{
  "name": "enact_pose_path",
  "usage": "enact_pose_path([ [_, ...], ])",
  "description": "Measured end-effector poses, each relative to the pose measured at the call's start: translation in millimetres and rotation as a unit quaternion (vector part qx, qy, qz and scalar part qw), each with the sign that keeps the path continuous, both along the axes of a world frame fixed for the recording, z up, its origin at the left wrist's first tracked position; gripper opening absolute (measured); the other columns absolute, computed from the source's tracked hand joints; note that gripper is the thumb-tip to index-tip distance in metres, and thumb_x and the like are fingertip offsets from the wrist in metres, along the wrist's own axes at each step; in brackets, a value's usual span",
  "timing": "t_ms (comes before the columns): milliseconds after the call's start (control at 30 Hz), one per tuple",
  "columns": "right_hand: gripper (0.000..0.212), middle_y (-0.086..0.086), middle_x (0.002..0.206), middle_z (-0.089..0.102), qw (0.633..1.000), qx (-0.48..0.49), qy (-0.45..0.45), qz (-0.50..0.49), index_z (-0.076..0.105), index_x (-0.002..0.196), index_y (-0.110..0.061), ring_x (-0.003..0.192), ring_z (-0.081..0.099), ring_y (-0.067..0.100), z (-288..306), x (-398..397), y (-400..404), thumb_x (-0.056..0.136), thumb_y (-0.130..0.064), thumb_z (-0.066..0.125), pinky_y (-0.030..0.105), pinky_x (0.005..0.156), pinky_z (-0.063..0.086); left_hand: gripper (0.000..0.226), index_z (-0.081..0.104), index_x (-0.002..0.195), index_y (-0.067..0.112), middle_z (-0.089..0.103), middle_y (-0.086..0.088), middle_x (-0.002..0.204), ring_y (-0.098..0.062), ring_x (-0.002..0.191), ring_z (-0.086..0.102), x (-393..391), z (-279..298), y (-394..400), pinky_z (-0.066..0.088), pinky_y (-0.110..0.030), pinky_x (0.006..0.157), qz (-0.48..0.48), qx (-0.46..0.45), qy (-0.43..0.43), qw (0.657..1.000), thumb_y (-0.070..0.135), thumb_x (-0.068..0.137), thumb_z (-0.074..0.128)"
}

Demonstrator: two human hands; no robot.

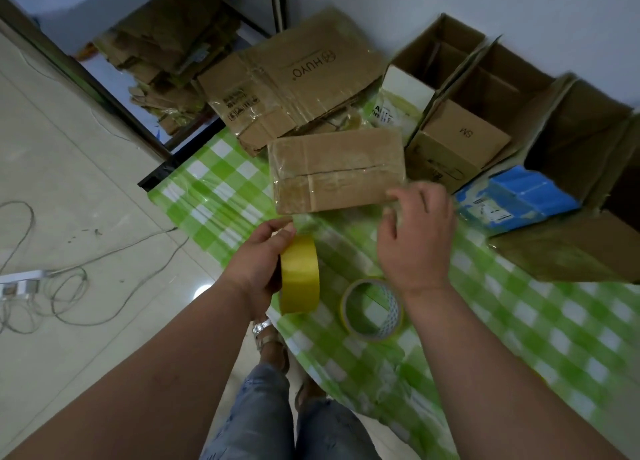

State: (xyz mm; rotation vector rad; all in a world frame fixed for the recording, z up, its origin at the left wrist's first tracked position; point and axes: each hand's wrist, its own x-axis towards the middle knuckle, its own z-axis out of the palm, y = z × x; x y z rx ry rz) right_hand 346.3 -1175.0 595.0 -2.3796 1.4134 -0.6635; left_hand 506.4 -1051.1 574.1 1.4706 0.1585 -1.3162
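Note:
A closed brown cardboard box [336,168] lies on the green-and-white checked tablecloth [519,321], its flaps taped along the seam. My left hand [256,262] grips a yellow tape roll [299,276] held upright just below the box's near left corner. A clear strip of tape runs from the roll toward my right hand [415,234], whose fingers pinch the strip's end at the box's near right corner. A second, nearly used-up tape roll [372,309] lies flat on the cloth between my hands.
Flattened cardboard [294,75] is stacked behind the box. Several open cartons [485,89] stand at the back right, and a blue package [519,196] rests beside them. A power strip with cables [27,283] lies on the tiled floor at the left. My legs show below.

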Motion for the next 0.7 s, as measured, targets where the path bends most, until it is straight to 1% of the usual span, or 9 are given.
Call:
enact_pose_path([
  [67,0.022,0.012,0.106,0.060,0.994,0.078,0.037,-0.069,0.066,0.104,-0.010,0.103,0.054,0.034,-9.3,-19.1,0.9,0.085,-0.009,0.057,0.043,0.087,0.037,0.024,0.064,0.116,0.031,0.071,-0.003,0.093,-0.025,0.084,0.068,-2.6,0.6,-2.6,0.055,-0.048,0.085,-0.004,0.000,-0.008,1.000,0.029,0.092,0.067],
  [133,0.028,0.009,0.114,0.061,0.975,0.163,0.126,-0.087,0.066,0.112,-0.015,0.110,0.052,0.033,-20.3,-35.7,1.0,0.086,-0.010,0.055,0.043,0.091,0.037,0.028,0.063,0.119,0.034,0.069,-0.003,0.096,-0.026,0.087,0.066,-4.4,0.8,-3.9,0.054,-0.049,0.089,-0.004,0.000,-0.012,1.000,0.031,0.091,0.067],
  [233,0.042,0.005,0.128,0.054,0.927,0.274,0.248,-0.066,0.060,0.125,-0.025,0.120,0.046,0.029,-31.4,-53.0,1.8,0.085,-0.016,0.056,0.042,0.099,0.034,0.027,0.064,0.117,0.036,0.069,-0.002,0.093,-0.024,0.084,0.065,-5.2,0.9,-2.7,0.054,-0.044,0.082,-0.001,0.001,-0.012,1.000,0.032,0.091,0.068],
  [300,0.044,0.003,0.129,0.052,0.908,0.309,0.277,-0.057,0.060,0.126,-0.029,0.121,0.047,0.027,-35.4,-57.7,1.6,0.083,-0.021,0.058,0.043,0.101,0.033,0.025,0.065,0.115,0.032,0.069,-0.003,0.093,-0.025,0.084,0.064,-5.9,0.5,-0.7,0.054,-0.043,0.078,0.004,0.003,-0.009,1.000,0.031,0.091,0.068],
  [367,0.041,0.001,0.126,0.052,0.907,0.310,0.280,-0.056,0.061,0.121,-0.031,0.119,0.049,0.026,-37.9,-59.8,0.6,0.082,-0.022,0.059,0.042,0.100,0.033,0.024,0.065,0.115,0.027,0.067,-0.006,0.097,-0.026,0.085,0.064,-6.5,0.7,1.6,0.054,-0.041,0.075,0.007,0.004,-0.004,1.000,0.031,0.091,0.067],
  [433,0.032,0.000,0.121,0.052,0.907,0.296,0.297,-0.049,0.063,0.114,-0.033,0.116,0.049,0.025,-40.0,-63.2,-0.7,0.083,-0.027,0.062,0.041,0.098,0.033,0.025,0.066,0.114,0.022,0.066,-0.007,0.098,-0.026,0.084,0.064,-7.4,2.0,4.1,0.055,-0.040,0.071,0.006,0.006,-0.001,1.000,0.031,0.091,0.067],
  [533,0.022,0.001,0.118,0.051,0.902,0.278,0.329,-0.032,0.060,0.108,-0.030,0.115,0.048,0.025,-43.1,-71.1,-1.1,0.087,-0.033,0.063,0.040,0.096,0.032,0.023,0.064,0.110,0.015,0.064,-0.007,0.097,-0.027,0.085,0.063,-8.3,2.2,7.9,0.054,-0.041,0.073,0.011,0.000,0.004,1.000,0.028,0.091,0.066],
  [633,0.018,0.004,0.117,0.054,0.910,0.250,0.329,-0.031,0.056,0.109,-0.021,0.115,0.049,0.026,-45.4,-73.2,2.0,0.092,-0.022,0.054,0.040,0.096,0.034,0.023,0.063,0.112,0.017,0.062,-0.007,0.094,-0.024,0.080,0.064,-9.7,3.1,11.6,0.054,-0.038,0.071,0.016,-0.009,0.014,1.000,0.027,0.091,0.066],
  [700,0.013,0.004,0.108,0.058,0.923,0.232,0.304,-0.032,0.052,0.107,-0.017,0.109,0.054,0.028,-43.5,-68.7,4.1,0.094,-0.018,0.050,0.039,0.091,0.036,0.024,0.064,0.112,0.017,0.063,-0.006,0.093,-0.023,0.079,0.065,-10.5,4.0,13.9,0.056,-0.037,0.067,0.019,-0.014,0.020,1.000,0.027,0.091,0.066],
])
